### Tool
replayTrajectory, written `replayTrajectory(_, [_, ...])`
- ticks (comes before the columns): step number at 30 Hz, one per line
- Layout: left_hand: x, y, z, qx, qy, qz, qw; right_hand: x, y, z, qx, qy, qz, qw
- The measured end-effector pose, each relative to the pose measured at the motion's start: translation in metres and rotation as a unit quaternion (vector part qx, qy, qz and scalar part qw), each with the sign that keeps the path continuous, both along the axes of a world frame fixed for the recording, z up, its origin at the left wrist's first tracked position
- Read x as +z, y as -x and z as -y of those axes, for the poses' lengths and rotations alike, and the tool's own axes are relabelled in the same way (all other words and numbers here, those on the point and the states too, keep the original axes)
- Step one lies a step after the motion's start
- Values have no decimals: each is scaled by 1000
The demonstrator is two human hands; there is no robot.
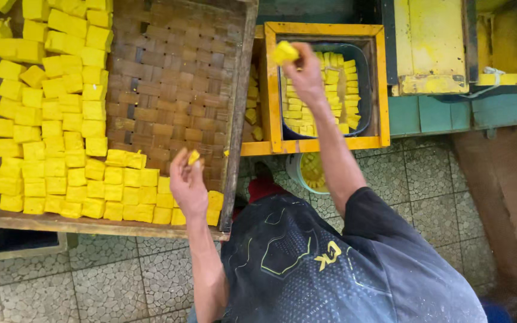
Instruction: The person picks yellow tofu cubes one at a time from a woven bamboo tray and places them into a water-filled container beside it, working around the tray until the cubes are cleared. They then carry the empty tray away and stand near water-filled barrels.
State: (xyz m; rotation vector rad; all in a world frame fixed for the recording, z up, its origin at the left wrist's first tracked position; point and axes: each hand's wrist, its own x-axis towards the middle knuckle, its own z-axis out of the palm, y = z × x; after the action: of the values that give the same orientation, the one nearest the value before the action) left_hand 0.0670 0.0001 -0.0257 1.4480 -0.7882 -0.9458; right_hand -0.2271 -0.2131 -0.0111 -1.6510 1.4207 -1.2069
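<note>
- A person seen from above stands at a work surface, wearing a dark shirt with thin yellow line patterns.
- The left hand is raised over the near edge of a wide woven tray, fingers pinched around a small yellow piece; the arm reaches up from the lower middle of the view, wrist slightly bent.
- The right hand stretches far forward with the arm nearly straight, fingertips grasping a yellow cube held above a dark tub.
- The woven tray is made of brown flat strips in a basket weave, set in a worn wooden frame; its right part is bare weave.
- Rows of yellow blocks cover the tray's left part and run along its near edge; they are soft-looking, roughly square, bright yellow with matte faces, packed touching each other.
- The dark tub sits inside a square wooden frame painted yellow-orange, and holds many more yellow cubes, closely packed.
- A small round pale bucket stands on the floor under that frame, with yellow contents.
- The floor is grey tile with a pebbled pattern.
- Yellow-painted boxes stand at the upper right above a teal ledge.
</note>
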Motion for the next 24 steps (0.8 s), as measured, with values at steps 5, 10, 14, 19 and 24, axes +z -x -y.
replayTrajectory(5, [26, 23, 38, -127, 128, 85, 980, -19, 114, 6, -147, 34, -242, 958])
replayTrajectory(10, [18, 24, 20, -135, 38, 67, 988, -36, 135, 9, -78, -53, -364, 927])
replayTrajectory(14, [2, -2, -19, -42, -27, 44, 998, -30, 139, 15, -13, -111, -408, 906])
replayTrajectory(19, [-7, -42, -58, 88, -6, 74, 993, -45, 122, 12, -104, -13, -472, 876])
replayTrajectory(24, [-10, -57, -74, 141, 13, 88, 986, -65, 117, 5, -137, -36, -466, 873])
